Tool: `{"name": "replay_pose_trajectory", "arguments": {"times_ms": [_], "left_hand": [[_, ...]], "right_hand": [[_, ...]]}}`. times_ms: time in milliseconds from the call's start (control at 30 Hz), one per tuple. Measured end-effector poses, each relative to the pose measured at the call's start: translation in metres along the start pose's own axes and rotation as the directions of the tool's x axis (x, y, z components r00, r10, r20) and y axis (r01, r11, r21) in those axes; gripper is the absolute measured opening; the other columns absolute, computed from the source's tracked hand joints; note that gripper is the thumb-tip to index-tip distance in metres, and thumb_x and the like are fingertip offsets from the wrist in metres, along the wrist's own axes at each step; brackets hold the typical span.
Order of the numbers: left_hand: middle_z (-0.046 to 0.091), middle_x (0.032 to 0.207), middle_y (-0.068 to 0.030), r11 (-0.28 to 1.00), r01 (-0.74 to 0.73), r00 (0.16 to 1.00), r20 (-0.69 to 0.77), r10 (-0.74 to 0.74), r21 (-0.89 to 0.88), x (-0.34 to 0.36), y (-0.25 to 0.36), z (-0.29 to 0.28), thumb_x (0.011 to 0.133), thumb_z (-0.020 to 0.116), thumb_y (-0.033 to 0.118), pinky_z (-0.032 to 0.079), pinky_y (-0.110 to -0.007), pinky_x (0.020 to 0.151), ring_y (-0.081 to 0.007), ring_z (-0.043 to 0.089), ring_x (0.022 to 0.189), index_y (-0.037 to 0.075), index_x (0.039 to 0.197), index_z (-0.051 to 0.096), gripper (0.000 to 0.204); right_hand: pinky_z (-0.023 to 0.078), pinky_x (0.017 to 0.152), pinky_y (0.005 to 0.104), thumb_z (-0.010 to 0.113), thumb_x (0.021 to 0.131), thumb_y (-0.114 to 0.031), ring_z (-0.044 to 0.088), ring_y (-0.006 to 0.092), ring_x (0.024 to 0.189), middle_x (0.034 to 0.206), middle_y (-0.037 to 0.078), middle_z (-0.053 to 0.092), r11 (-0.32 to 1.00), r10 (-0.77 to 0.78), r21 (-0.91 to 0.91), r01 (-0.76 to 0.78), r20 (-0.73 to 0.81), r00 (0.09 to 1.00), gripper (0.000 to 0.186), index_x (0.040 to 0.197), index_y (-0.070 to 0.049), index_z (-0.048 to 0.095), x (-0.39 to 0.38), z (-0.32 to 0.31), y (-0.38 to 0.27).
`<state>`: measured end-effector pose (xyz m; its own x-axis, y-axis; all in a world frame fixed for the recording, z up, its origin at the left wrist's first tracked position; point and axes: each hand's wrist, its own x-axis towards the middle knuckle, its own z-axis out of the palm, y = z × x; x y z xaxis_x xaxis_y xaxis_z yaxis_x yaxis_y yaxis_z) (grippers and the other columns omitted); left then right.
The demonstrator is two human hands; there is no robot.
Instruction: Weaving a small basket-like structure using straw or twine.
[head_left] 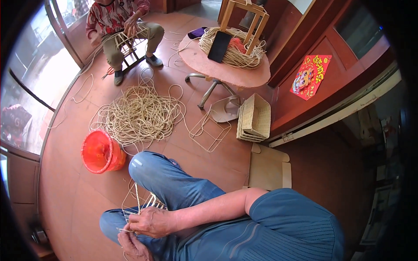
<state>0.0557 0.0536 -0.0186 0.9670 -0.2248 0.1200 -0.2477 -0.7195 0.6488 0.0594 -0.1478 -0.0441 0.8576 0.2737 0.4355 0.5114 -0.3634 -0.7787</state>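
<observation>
A small frame strung with pale cords (152, 201) sits between my bent knees in blue trousers. My right hand (148, 221) is closed on pale cord at the frame's near end, its fingertips pinched close together. Just below it, my left hand (133, 245) is curled with thumb and fingers on the same cord, near a thin strand sticking out to the left. The part of the frame under my hands is hidden.
A red bucket (89, 158) and a big cord pile (135, 115) lie ahead. A co-worker (111, 26) sits working cord. A round stool (198, 61) holds coiled cord. Stacked baskets (257, 117), cardboard (265, 167) and a red door (324, 56) are at right.
</observation>
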Motion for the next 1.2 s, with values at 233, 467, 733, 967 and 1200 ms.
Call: {"name": "replay_pose_trajectory", "arguments": {"times_ms": [233,467,733,967,1200], "left_hand": [[0.073,0.137,-0.0148,0.876,0.281,0.957,0.179,-0.227,-0.391,-0.011,0.007,-0.012,0.110,0.066,0.003,0.055,-0.039,0.107,-0.0267,0.069,0.123,-0.004,0.137,0.069,0.028],[0.075,0.114,-0.0051,0.865,0.307,0.945,0.233,-0.229,-0.398,-0.009,-0.028,-0.008,0.113,0.069,0.010,0.055,-0.028,0.087,-0.0141,0.066,0.100,-0.003,0.130,0.073,0.022],[0.074,0.104,-0.0074,0.834,0.302,0.953,0.148,-0.264,-0.461,-0.007,-0.001,0.001,0.112,0.068,0.010,0.056,-0.031,0.085,-0.0160,0.066,0.095,-0.005,0.122,0.073,0.018],[0.068,0.094,-0.0025,0.792,0.373,0.928,0.179,-0.328,-0.484,-0.005,0.020,-0.004,0.111,0.071,0.013,0.052,-0.028,0.082,-0.0121,0.060,0.089,-0.001,0.111,0.073,0.014],[0.072,0.099,-0.0049,0.835,0.355,0.935,0.178,-0.308,-0.421,-0.004,-0.009,0.003,0.111,0.072,0.015,0.054,-0.029,0.082,-0.0132,0.063,0.091,-0.002,0.118,0.075,0.018]], "right_hand": [[0.059,0.075,0.0517,0.067,0.104,-0.022,0.072,0.0395,0.085,0.105,0.018,0.063,1.000,0.021,0.000,-0.021,0.021,1.000,0.021,0.112,-0.003,0.069,0.001,0.004,0.003],[0.060,0.067,0.0474,0.067,0.102,-0.022,0.072,0.0383,0.082,0.102,0.019,0.060,0.999,-0.033,-0.042,0.033,-0.018,0.999,0.022,0.101,0.000,0.062,0.002,0.003,0.005],[0.060,0.075,0.0489,0.070,0.101,-0.017,0.072,0.0383,0.087,0.111,0.018,0.060,1.000,-0.008,0.020,0.009,-0.027,1.000,0.021,0.107,0.001,0.062,0.004,-0.006,0.000],[0.056,0.086,0.0511,0.075,0.097,-0.016,0.072,0.0377,0.094,0.116,0.012,0.069,0.986,0.015,-0.152,-0.073,-0.351,0.936,0.013,0.106,-0.011,0.068,-0.024,-0.084,0.021],[0.059,0.100,0.0441,0.075,0.098,-0.020,0.073,0.0349,0.116,0.127,0.013,0.070,0.778,0.395,-0.224,-0.587,-0.553,0.734,0.026,0.123,-0.011,0.072,-0.083,-0.207,0.115]]}}
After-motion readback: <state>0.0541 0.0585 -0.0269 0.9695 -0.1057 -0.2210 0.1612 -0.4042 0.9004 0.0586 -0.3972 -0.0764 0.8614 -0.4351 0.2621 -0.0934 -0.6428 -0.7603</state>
